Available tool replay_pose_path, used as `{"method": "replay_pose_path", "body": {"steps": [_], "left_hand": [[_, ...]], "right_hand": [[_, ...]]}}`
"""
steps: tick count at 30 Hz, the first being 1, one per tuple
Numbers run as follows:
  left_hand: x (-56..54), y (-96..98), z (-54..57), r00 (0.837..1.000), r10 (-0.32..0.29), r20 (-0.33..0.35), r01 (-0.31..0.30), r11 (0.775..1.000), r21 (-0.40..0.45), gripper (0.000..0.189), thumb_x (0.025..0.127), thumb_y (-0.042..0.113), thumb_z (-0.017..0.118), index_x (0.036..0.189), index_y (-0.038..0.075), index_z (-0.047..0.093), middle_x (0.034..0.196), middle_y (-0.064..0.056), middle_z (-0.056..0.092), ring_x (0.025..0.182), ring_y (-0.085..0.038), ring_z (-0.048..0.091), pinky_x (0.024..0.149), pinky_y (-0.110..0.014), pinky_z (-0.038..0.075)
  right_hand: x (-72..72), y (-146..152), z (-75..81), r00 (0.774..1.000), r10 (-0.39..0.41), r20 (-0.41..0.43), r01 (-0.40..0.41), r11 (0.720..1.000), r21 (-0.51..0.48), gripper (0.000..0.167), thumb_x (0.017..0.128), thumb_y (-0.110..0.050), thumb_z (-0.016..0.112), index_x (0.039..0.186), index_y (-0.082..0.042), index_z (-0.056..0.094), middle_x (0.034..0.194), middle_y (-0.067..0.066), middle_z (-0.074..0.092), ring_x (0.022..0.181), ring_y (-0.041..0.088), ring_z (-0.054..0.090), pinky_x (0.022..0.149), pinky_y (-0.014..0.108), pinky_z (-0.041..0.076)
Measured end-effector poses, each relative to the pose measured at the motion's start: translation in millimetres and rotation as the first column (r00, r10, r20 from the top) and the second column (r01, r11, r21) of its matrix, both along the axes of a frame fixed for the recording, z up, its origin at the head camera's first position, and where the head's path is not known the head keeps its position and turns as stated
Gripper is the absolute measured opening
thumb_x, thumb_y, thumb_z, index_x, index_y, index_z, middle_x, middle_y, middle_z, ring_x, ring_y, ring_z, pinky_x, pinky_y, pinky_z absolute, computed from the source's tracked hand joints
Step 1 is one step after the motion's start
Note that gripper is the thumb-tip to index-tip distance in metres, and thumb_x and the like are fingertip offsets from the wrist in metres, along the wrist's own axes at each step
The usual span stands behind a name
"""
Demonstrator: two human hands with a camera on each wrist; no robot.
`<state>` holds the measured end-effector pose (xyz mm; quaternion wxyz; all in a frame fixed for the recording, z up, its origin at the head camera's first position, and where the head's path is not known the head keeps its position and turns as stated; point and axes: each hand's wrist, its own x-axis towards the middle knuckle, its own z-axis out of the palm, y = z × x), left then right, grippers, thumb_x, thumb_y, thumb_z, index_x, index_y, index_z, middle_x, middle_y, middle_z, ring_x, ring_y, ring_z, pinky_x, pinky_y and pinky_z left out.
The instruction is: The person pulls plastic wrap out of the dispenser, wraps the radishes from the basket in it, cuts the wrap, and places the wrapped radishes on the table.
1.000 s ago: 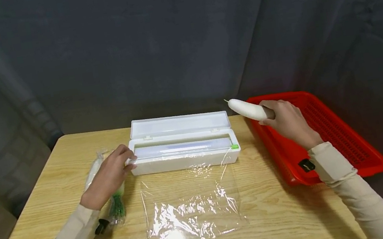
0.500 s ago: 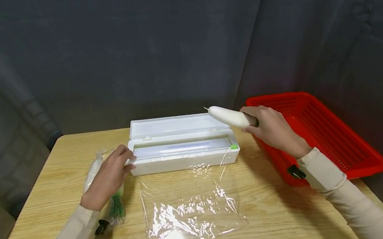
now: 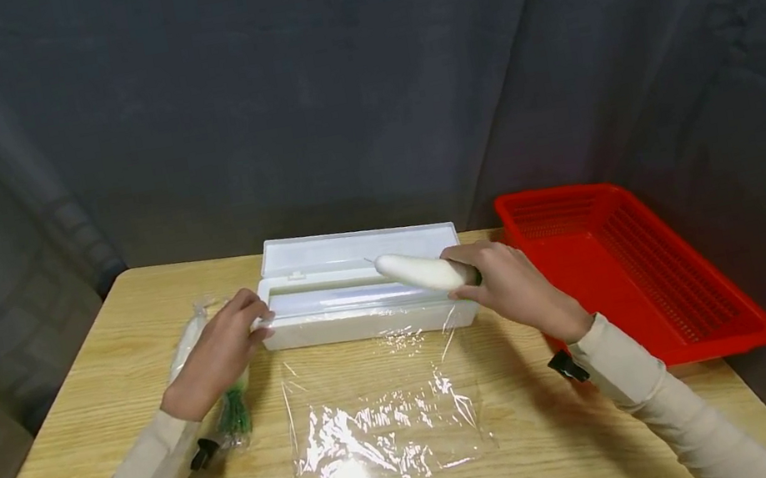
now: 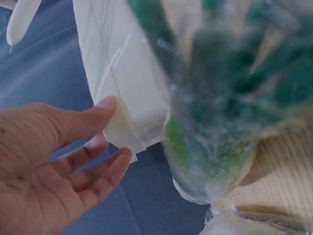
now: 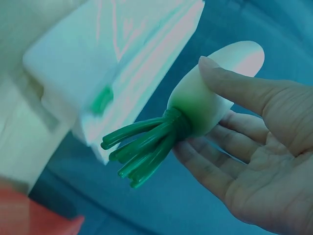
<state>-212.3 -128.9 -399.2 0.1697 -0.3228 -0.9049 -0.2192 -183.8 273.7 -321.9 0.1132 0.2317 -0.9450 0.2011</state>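
In the head view my right hand holds a white radish above the right part of a white cling film dispenser. The right wrist view shows the radish's green stalks sticking out, with my thumb and fingers round its body. My left hand pinches the dispenser's left end, thumb on one face and fingers at the corner. The lid stands raised behind the film roll. A sheet of clear film runs from the dispenser's front onto the table.
A red plastic basket stands at the right of the wooden table. Left of the dispenser, partly under my left arm, lies a film-wrapped radish with green stalks. A dark curtain hangs behind the table.
My right hand has carried the radish leftward and down, from over the basket to over the dispenser. The left hand has stayed on the dispenser's end.
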Motion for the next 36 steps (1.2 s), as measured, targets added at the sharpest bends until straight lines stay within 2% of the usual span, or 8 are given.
{"method": "replay_pose_path", "body": {"steps": [7,11,14,21,24,29,33,36], "left_hand": [[1.9,2.2,1.2,1.000,0.005,0.016,-0.005,1.000,0.001,0.012,0.090,-0.003,0.079,0.098,-0.001,0.070,0.104,-0.012,0.059,0.080,-0.018,0.057,0.067,-0.036,0.054],[2.7,3.9,1.5,1.000,0.011,0.014,-0.011,1.000,0.005,0.012,0.090,-0.002,0.079,0.098,-0.001,0.070,0.103,-0.011,0.059,0.080,-0.018,0.059,0.068,-0.036,0.055],[2.3,4.1,2.1,1.000,0.016,0.008,-0.016,1.000,0.005,0.012,0.090,-0.002,0.079,0.098,-0.001,0.071,0.103,-0.012,0.060,0.083,-0.020,0.062,0.071,-0.038,0.057],[0.9,5.7,1.7,1.000,0.016,0.019,-0.016,1.000,0.004,0.012,0.090,-0.002,0.079,0.099,-0.003,0.071,0.103,-0.013,0.059,0.086,-0.024,0.063,0.073,-0.040,0.058],[1.5,6.5,0.7,0.999,0.019,0.026,-0.019,1.000,0.001,0.012,0.090,-0.002,0.079,0.100,-0.003,0.071,0.104,-0.013,0.059,0.085,-0.023,0.062,0.073,-0.039,0.058],[1.8,7.2,0.3,1.000,0.019,0.023,-0.018,1.000,-0.005,0.013,0.091,-0.001,0.078,0.101,-0.003,0.071,0.104,-0.013,0.059,0.085,-0.021,0.062,0.072,-0.038,0.057],[1.1,7.1,0.0,1.000,0.018,0.022,-0.018,1.000,-0.005,0.013,0.091,-0.001,0.078,0.101,-0.003,0.071,0.104,-0.012,0.059,0.085,-0.021,0.062,0.072,-0.038,0.057],[0.4,6.3,-1.6,0.999,0.020,0.026,-0.020,1.000,0.008,0.013,0.091,-0.002,0.078,0.101,-0.003,0.071,0.104,-0.012,0.059,0.086,-0.022,0.062,0.073,-0.039,0.058]], "right_hand": [[7.8,-19.2,-12.4,0.998,0.060,0.036,-0.061,0.997,0.046,0.049,0.077,-0.008,0.093,0.122,-0.008,0.075,0.112,0.006,0.076,0.092,0.023,0.065,0.077,0.042,0.054],[11.4,-27.3,-17.4,0.994,0.091,0.064,-0.095,0.993,0.068,0.038,0.075,-0.006,0.094,0.107,-0.015,0.074,0.092,-0.002,0.070,0.086,0.019,0.059,0.067,0.035,0.047],[15.0,-33.9,-20.9,0.987,0.125,0.103,-0.132,0.989,0.064,0.038,0.074,-0.004,0.094,0.103,-0.016,0.073,0.085,-0.005,0.065,0.084,0.017,0.056,0.066,0.032,0.045],[27.8,-50.3,-38.0,0.969,0.157,0.191,-0.177,0.980,0.091,0.048,0.076,-0.009,0.094,0.121,-0.012,0.077,0.104,-0.001,0.076,0.087,0.013,0.062,0.075,0.033,0.051],[34.6,-57.7,-46.6,0.949,0.209,0.235,-0.237,0.967,0.098,0.043,0.074,-0.011,0.095,0.114,-0.012,0.078,0.104,-0.002,0.077,0.086,0.011,0.061,0.074,0.030,0.051],[43.5,-67.0,-56.5,0.909,0.275,0.314,-0.321,0.942,0.102,0.037,0.069,-0.013,0.097,0.100,-0.015,0.077,0.092,-0.006,0.075,0.078,0.007,0.058,0.070,0.025,0.048],[46.0,-69.6,-61.4,0.892,0.281,0.354,-0.337,0.936,0.106,0.036,0.070,-0.016,0.096,0.102,-0.015,0.078,0.092,-0.008,0.074,0.079,0.005,0.059,0.072,0.024,0.050],[46.5,-70.6,-64.6,0.889,0.295,0.351,-0.355,0.927,0.120,0.035,0.071,-0.017,0.096,0.099,-0.015,0.076,0.090,-0.008,0.073,0.078,0.004,0.059,0.071,0.024,0.050]]}}
